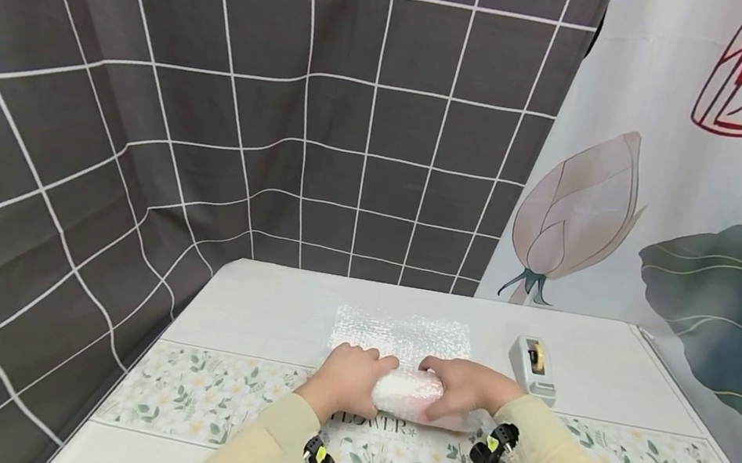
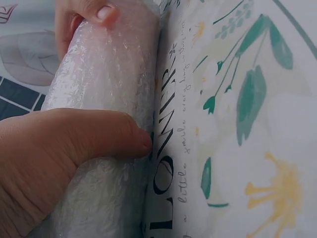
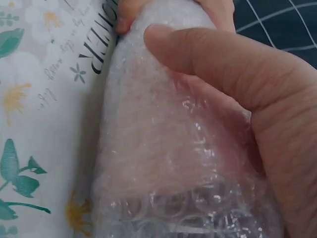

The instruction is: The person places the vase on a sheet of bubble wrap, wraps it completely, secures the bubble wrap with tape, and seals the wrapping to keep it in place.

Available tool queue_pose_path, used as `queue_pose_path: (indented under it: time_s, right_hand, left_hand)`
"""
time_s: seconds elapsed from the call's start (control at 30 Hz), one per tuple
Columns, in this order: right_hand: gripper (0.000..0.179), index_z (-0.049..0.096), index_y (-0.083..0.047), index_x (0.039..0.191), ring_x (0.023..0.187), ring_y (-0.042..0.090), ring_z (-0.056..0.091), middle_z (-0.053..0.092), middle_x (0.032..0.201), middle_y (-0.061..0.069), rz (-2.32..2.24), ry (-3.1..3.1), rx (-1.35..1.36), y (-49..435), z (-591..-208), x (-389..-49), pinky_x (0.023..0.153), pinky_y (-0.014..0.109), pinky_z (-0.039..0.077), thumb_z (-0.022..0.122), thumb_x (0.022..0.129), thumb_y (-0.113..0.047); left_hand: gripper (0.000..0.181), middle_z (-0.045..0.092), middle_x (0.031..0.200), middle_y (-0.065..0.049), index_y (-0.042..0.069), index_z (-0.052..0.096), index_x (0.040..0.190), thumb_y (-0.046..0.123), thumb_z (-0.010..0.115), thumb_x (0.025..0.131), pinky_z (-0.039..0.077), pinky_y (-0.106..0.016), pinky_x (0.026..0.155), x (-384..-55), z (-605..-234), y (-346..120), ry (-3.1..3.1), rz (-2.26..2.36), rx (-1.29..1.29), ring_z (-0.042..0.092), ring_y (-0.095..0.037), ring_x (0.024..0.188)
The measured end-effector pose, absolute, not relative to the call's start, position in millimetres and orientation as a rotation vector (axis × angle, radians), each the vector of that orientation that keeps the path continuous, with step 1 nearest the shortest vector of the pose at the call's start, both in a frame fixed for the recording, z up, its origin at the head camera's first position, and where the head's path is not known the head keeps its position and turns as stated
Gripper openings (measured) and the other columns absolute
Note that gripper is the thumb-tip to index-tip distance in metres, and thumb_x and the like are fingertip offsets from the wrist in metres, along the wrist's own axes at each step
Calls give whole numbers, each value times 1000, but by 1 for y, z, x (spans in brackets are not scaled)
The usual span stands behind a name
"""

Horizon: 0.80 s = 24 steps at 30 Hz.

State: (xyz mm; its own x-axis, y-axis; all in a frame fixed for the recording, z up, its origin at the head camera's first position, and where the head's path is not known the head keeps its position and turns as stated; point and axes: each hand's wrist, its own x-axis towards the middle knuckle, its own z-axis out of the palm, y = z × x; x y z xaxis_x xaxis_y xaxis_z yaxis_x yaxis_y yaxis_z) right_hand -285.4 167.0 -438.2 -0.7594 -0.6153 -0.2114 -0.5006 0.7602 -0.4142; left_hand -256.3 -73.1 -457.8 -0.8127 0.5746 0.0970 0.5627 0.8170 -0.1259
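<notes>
A bundle rolled in bubble wrap (image 1: 406,396), whitish with a pink tinge, lies crosswise at the middle of the table. My left hand (image 1: 353,381) grips its left part, the thumb (image 2: 114,131) laid across the near side. Around the right part curls my right hand (image 1: 468,388), its thumb (image 3: 198,47) pressed on the plastic in the right wrist view. Past the roll, a flat stretch of the bubble wrap sheet (image 1: 399,332) spreads toward the back of the table. What is inside the wrapping is hidden by the layers of plastic.
A white tape dispenser (image 1: 533,369) with a yellowish roll stands right of the bubble wrap. The white table (image 1: 274,313) has a floral printed band with lettering. A dark gridded curtain (image 1: 329,123) hangs behind and left, a lotus-printed cloth (image 1: 619,84) at the right.
</notes>
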Motion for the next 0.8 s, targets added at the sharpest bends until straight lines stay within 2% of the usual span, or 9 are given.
queue_pose_path:
  time_s: [0.1, 0.2, 0.4, 0.53, 0.7, 0.8]
  right_hand:
    - [70, 61, -13, 122, 96, 21, 61, 64, 106, -1, -482, 2608, -877, 168, -438, -288, 89, 47, 51, 82, 64, -44]
    - [66, 65, -11, 118, 96, 21, 59, 59, 106, 0, -430, 2639, -931, 169, -435, -290, 89, 47, 51, 80, 65, -48]
    - [70, 65, -12, 121, 91, 19, 60, 60, 107, 0, -256, 2884, -1196, 169, -432, -285, 82, 42, 54, 76, 70, -59]
    - [74, 61, -10, 124, 88, 19, 62, 63, 106, 2, -162, 3033, -1403, 159, -433, -271, 79, 42, 55, 79, 71, -58]
    - [87, 55, -8, 130, 93, 24, 63, 62, 108, 5, 39, 3121, -1408, 148, -442, -257, 80, 46, 55, 85, 63, -55]
    - [89, 53, -9, 131, 95, 27, 63, 62, 106, 6, 140, 3149, -1385, 146, -451, -257, 82, 47, 54, 86, 62, -54]
  left_hand:
    - [77, 68, 98, 6, 30, 58, 132, 46, 85, 62, 51, -35, 70, -259, -457, -73, -2878, 123, -922, 63, -15, 79]
    - [77, 68, 94, 7, 30, 59, 131, 45, 85, 60, 51, -34, 68, -263, -455, -73, -2901, 90, -944, 62, -13, 75]
    - [68, 64, 81, 14, 30, 63, 119, 40, 86, 56, 49, -30, 64, -275, -450, -74, -2985, -42, -966, 56, -7, 67]
    - [63, 63, 80, 15, 30, 63, 114, 41, 86, 56, 49, -31, 67, -280, -443, -75, -3099, -126, -948, 56, -9, 68]
    - [51, 62, 80, 15, 30, 62, 101, 37, 88, 58, 48, -30, 68, -283, -434, -77, -3274, -364, -910, 58, -10, 71]
    - [49, 62, 82, 15, 30, 62, 100, 37, 87, 59, 48, -30, 70, -283, -432, -77, -3330, -475, -891, 59, -9, 74]
